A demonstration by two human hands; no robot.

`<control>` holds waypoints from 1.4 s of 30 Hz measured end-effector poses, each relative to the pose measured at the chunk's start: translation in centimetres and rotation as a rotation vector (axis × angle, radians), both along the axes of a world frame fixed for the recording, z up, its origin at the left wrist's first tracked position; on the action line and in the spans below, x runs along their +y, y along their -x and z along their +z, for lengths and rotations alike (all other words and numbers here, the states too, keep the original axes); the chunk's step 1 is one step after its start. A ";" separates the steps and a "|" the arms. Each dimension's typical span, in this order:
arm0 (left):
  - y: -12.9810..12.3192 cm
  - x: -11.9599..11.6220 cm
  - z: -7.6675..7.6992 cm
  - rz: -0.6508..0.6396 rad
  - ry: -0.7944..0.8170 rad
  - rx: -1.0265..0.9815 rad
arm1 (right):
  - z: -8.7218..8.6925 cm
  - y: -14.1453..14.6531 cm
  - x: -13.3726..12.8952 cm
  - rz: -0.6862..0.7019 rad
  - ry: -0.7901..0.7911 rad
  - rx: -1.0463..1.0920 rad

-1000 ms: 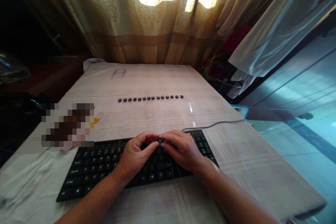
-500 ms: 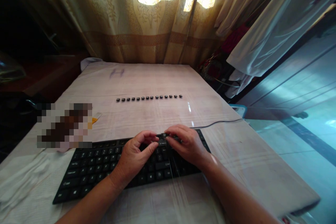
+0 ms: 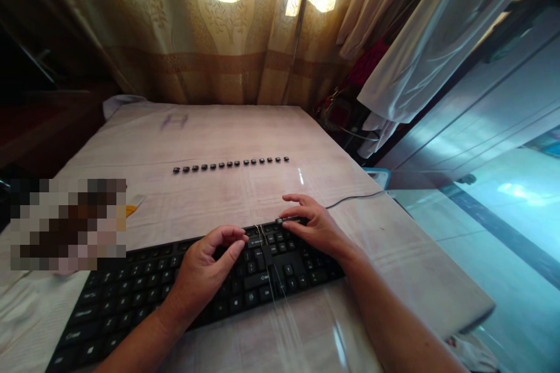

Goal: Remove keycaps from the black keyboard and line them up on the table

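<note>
Right hand (image 3: 315,225): fingers pinching small black plastic keycap (image 3: 279,221), at two o'clock on long black plastic keyboard (image 3: 131,287). Left hand (image 3: 205,263): fingers curled, cannot tell whether tips meet. Step, seemingly: keycap lifting or seating; next calls for steady pinch.

Windows logos (image 3: 90,350) on 2 keyboard keys (image 3: 236,303)
</note>
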State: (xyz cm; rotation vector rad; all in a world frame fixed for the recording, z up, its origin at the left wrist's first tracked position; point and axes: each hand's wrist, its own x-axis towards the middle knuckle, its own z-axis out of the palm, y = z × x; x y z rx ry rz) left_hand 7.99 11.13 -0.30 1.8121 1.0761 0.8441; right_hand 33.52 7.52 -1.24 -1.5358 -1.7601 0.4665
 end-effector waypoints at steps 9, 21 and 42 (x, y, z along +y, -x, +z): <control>0.2 0.1 -0.1 -0.016 -0.011 0.052 | 0.1 0.2 0.0 0.030 0.042 -0.073; 0.0 0.0 0.5 -0.016 -0.034 0.049 | -0.2 0.3 0.0 0.024 0.044 -0.085; 0.1 0.1 0.1 -0.031 -0.031 0.064 | -0.1 0.4 0.0 0.016 0.057 -0.066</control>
